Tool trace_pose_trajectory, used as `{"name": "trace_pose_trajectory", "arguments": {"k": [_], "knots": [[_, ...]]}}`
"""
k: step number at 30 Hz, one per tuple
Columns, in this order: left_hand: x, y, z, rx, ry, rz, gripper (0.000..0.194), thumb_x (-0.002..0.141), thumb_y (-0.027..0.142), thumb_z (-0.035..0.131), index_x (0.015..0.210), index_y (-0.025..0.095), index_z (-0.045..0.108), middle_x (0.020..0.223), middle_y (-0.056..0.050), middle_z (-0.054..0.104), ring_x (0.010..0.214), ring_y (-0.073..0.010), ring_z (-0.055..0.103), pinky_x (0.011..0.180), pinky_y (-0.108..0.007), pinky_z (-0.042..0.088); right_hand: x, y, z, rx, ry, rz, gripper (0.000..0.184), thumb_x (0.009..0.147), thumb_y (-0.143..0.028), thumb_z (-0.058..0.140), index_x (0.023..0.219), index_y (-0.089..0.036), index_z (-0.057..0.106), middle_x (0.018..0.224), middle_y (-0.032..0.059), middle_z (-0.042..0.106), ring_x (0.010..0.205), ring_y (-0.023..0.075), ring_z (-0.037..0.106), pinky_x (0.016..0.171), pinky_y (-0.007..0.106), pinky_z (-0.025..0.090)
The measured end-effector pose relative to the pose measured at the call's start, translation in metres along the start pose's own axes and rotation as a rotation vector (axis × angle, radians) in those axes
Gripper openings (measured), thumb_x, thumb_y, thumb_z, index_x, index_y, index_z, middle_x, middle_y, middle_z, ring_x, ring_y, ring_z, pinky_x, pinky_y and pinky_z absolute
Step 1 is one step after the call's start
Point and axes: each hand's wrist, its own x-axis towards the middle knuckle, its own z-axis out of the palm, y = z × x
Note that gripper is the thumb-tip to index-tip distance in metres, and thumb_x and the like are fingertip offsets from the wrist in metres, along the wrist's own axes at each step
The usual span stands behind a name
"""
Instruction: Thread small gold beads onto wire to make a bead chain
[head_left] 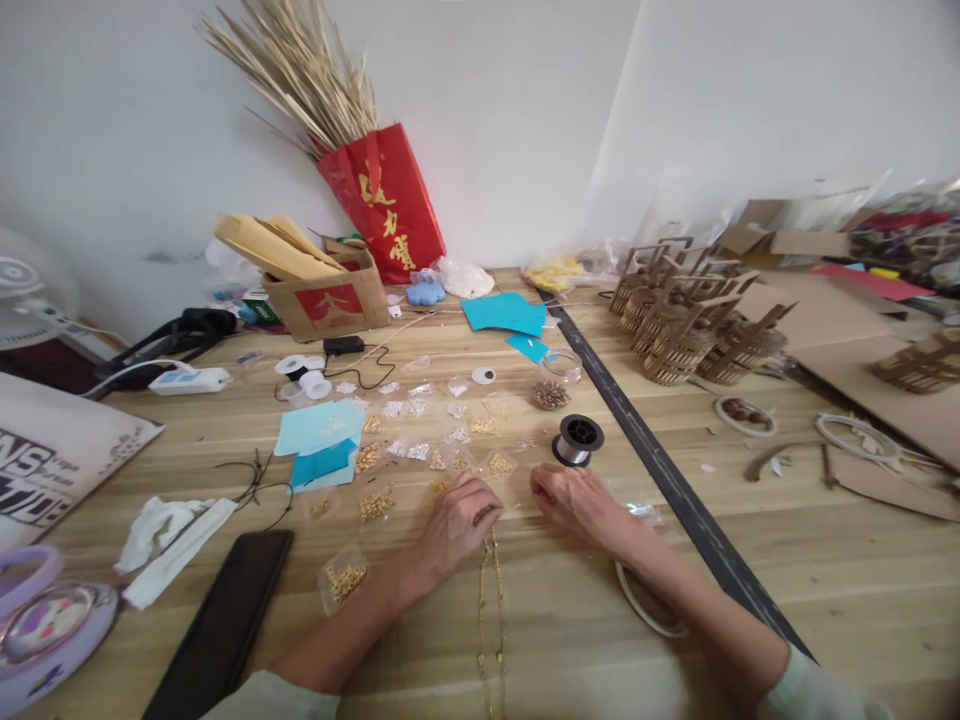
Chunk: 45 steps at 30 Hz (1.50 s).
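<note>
A thin gold chain [501, 610] with small beads runs in two strands down the table toward me. Its upper end meets the fingers of my left hand [459, 518], which is closed on it. My right hand [574, 500] is curled with the fingertips together, a short gap to the right; whatever it pinches is too small to see. Just beyond that hand stands a black spool of clear thread [577, 440]. Small bags of gold findings [375, 507] lie left of and behind my left hand, one bag [499, 464] directly above it.
A black phone [225, 610] lies at the front left, near light blue sheets [315, 430]. Behind the spool sits a jar of beads [551, 393]. A dark strip [645, 430] crosses the table, with small woven baskets [679, 345] beyond. A pale ring [649, 615] lies under my right forearm.
</note>
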Motion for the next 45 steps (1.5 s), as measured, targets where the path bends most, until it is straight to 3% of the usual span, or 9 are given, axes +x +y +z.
{"name": "trace_pose_trajectory", "arguments": {"k": [8,11,16,19,23,33,39,45], "knots": [[0.0,-0.002,0.013,0.06,-0.017,0.013,0.015,0.086,0.013,0.055,0.076,0.016,0.066,0.077,-0.004,0.062,0.08,-0.018,0.054,0.073,-0.03,0.045,-0.002,0.0,-0.009,-0.042,-0.087,-0.051,0.015,0.081,-0.008,0.054,0.071,-0.016,0.062,0.076,0.0081,0.066,0.068,0.0176,0.062,0.055,0.025,0.03],[-0.003,-0.005,0.013,0.048,0.004,0.004,0.014,0.086,0.013,0.055,0.078,0.016,0.066,0.078,-0.005,0.062,0.08,-0.0183,0.053,0.073,-0.031,0.045,-0.004,0.003,-0.009,0.017,-0.017,-0.116,0.005,0.077,-0.013,0.063,0.076,-0.017,0.062,0.081,0.0076,0.065,0.082,0.022,0.06,0.065,0.027,0.037],[-0.006,-0.006,0.011,0.029,0.017,-0.029,0.012,0.085,0.014,0.057,0.079,0.017,0.067,0.077,-0.004,0.062,0.079,-0.0183,0.054,0.072,-0.031,0.045,-0.002,0.002,-0.006,0.213,0.093,-0.205,0.018,0.075,-0.015,0.068,0.091,-0.019,0.061,0.093,0.0057,0.065,0.091,0.0223,0.058,0.079,0.031,0.041],[-0.006,-0.005,0.011,0.008,0.031,-0.028,0.013,0.086,0.016,0.057,0.079,0.018,0.068,0.077,-0.003,0.062,0.079,-0.0181,0.055,0.072,-0.032,0.046,0.0,-0.007,0.002,0.4,0.09,-0.159,0.019,0.078,-0.012,0.062,0.095,-0.019,0.059,0.092,0.0037,0.066,0.079,0.0168,0.061,0.069,0.026,0.043],[-0.005,-0.006,0.013,-0.02,0.049,-0.024,0.013,0.085,0.015,0.057,0.081,0.019,0.069,0.081,-0.004,0.064,0.081,-0.0184,0.056,0.072,-0.031,0.047,0.001,-0.022,0.015,0.59,0.075,-0.084,0.015,0.081,-0.014,0.057,0.095,-0.019,0.056,0.071,-0.0014,0.063,0.06,0.0123,0.058,0.056,0.02,0.041],[-0.003,-0.009,0.015,-0.029,0.113,-0.032,0.014,0.085,0.016,0.057,0.077,0.017,0.069,0.075,-0.005,0.062,0.078,-0.0185,0.054,0.07,-0.032,0.047,0.003,-0.026,0.035,0.85,0.107,-0.026,0.009,0.077,-0.011,0.054,0.083,-0.018,0.057,0.066,-0.0031,0.059,0.059,0.0101,0.053,0.056,0.018,0.041],[-0.003,-0.01,0.014,0.004,0.104,-0.02,0.015,0.086,0.017,0.056,0.076,0.017,0.068,0.073,-0.005,0.061,0.077,-0.0185,0.054,0.069,-0.031,0.047,0.004,-0.026,0.035,0.898,0.098,0.01,0.008,0.076,-0.01,0.055,0.078,-0.017,0.056,0.062,-0.0041,0.056,0.056,0.0093,0.051,0.054,0.018,0.04],[-0.004,-0.009,0.012,0.023,0.081,-0.027,0.015,0.087,0.018,0.056,0.076,0.015,0.067,0.074,-0.005,0.061,0.08,-0.0194,0.053,0.071,-0.032,0.047,0.003,-0.027,0.036,0.791,0.153,0.007,0.009,0.077,-0.009,0.053,0.077,-0.016,0.059,0.063,-0.0034,0.055,0.057,0.0099,0.049,0.055,0.019,0.038]]}}
